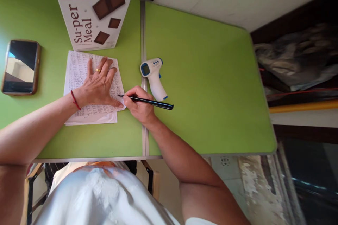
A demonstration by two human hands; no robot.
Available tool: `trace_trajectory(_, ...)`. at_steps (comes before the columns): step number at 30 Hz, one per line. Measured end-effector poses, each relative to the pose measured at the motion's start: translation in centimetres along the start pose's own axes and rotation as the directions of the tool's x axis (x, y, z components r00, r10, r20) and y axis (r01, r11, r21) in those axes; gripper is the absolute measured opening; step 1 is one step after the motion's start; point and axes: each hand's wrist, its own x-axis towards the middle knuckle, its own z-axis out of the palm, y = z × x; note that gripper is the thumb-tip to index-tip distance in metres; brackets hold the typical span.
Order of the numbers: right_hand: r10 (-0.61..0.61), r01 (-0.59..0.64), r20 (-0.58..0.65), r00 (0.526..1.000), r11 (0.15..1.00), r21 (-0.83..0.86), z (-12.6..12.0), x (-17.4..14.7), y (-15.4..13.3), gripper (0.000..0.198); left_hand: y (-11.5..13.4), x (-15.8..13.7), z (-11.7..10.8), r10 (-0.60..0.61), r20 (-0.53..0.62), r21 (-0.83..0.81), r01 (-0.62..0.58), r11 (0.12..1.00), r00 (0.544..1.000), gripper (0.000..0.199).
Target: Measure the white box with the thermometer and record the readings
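Left hand (99, 84) lies flat, fingers spread, pinning the printed sheets (79, 77) on the green worktop (206, 77); right hand (138, 105) grips the black pen (148, 102), tip leftward at the sheets' right edge.

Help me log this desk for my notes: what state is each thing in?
Pen: held in right hand, tip on the paper.
Paper: flat, printed, pinned under left hand.
Phone: face up, screen dark.
Thermometer: lying on its side, untouched.
Box: standing upright, closed.
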Motion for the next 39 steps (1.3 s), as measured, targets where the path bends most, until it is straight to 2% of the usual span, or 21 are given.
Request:
trace_trajectory(8,0.08,-0.08,0.002,0.997,0.997,-0.002,-0.08,0.17,-0.34,0.014,0.11,-0.02,-0.07,0.001,-0.013,-0.01,-0.001,1.0,1.0,0.112)
trace_trajectory(16,0.069,-0.069,-0.005,0.998,0.998,0.003,0.03,0.15,-0.19,0.014,0.13,0.0,-0.1,-0.004,-0.004,-0.007,0.004,1.0,1.0,0.113)
trace_trajectory(21,0.045,-0.045,-0.059,0.997,0.999,0.006,0.09,0.15,-0.09,0.014,0.11,-0.02,-0.01,-0.013,-0.004,0.0,0.013,1.0,1.0,0.116)
trace_trajectory(30,0.059,-0.059,-0.01,0.998,0.998,0.014,-0.06,0.29,-0.25,0.013,-0.03,-0.01,0.16,-0.01,-0.023,-0.01,0.01,1.0,1.0,0.116)
trace_trajectory(39,0.071,-0.071,-0.016,0.997,0.997,-0.018,-0.04,0.24,-0.23,0.014,-0.1,0.07,0.2,-0.01,-0.018,-0.01,0.009,1.0,1.0,0.118)
